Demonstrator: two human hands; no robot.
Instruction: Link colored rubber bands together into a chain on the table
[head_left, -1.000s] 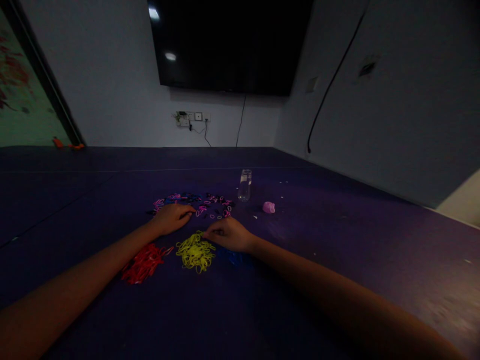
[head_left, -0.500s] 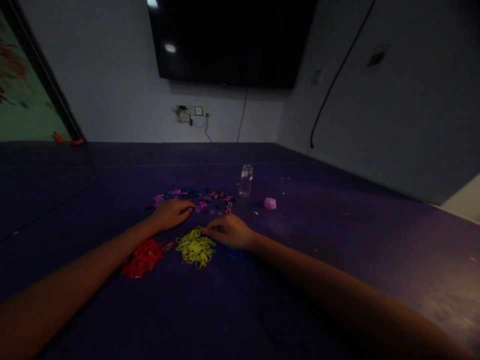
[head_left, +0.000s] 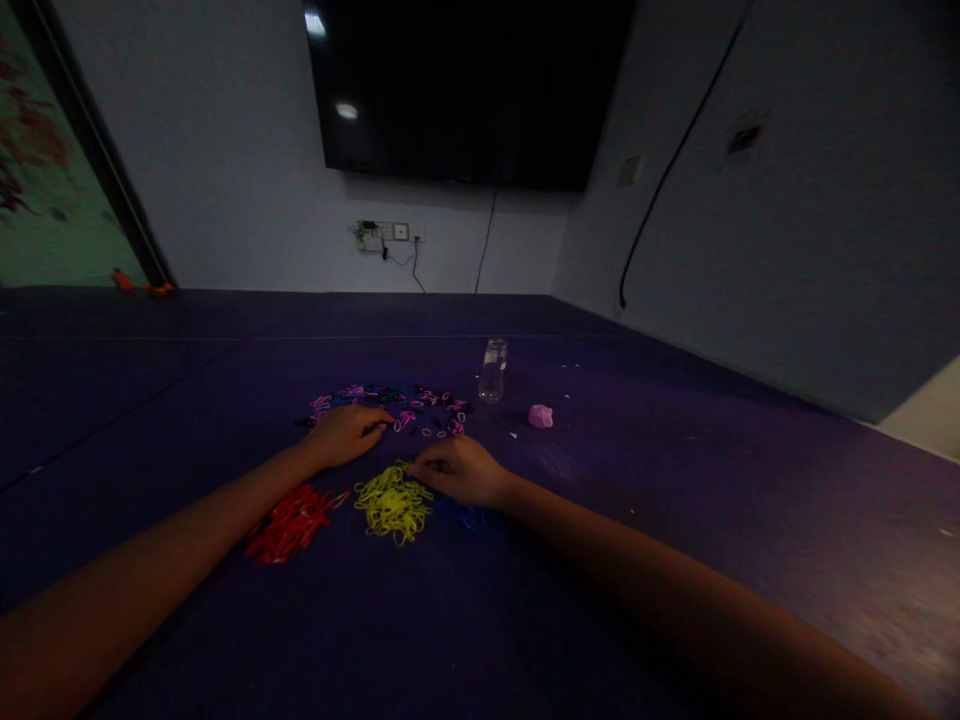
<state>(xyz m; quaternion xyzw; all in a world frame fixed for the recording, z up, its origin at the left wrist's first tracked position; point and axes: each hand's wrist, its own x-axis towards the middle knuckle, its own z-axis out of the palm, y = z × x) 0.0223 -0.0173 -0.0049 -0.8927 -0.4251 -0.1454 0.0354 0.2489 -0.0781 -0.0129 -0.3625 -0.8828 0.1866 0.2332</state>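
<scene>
My left hand point(head_left: 346, 437) lies low over the near edge of a loose spread of pink, black and blue rubber bands point(head_left: 405, 418). Its fingers are stretched forward, with the thumb a little apart. My right hand point(head_left: 466, 472) has thumb and forefinger pinched together at the upper right of a pile of yellow rubber bands point(head_left: 391, 505); whatever the pinch holds is too small to make out. Red rubber bands point(head_left: 289, 525) are heaped beside my left forearm. Dark blue rubber bands point(head_left: 471, 517) lie partly hidden under my right hand.
A clear bottle point(head_left: 493, 372) stands upright beyond my right hand, with a pink cap-like piece point(head_left: 540, 416) to its right. White scraps point(head_left: 513, 435) dot the purple surface point(head_left: 637, 430). A large dark screen point(head_left: 472, 90) hangs on the wall above sockets and cables.
The whole view has shifted, so everything sits slightly lower in the picture. Both hands stay at nearly the same places among the rubber bands.
</scene>
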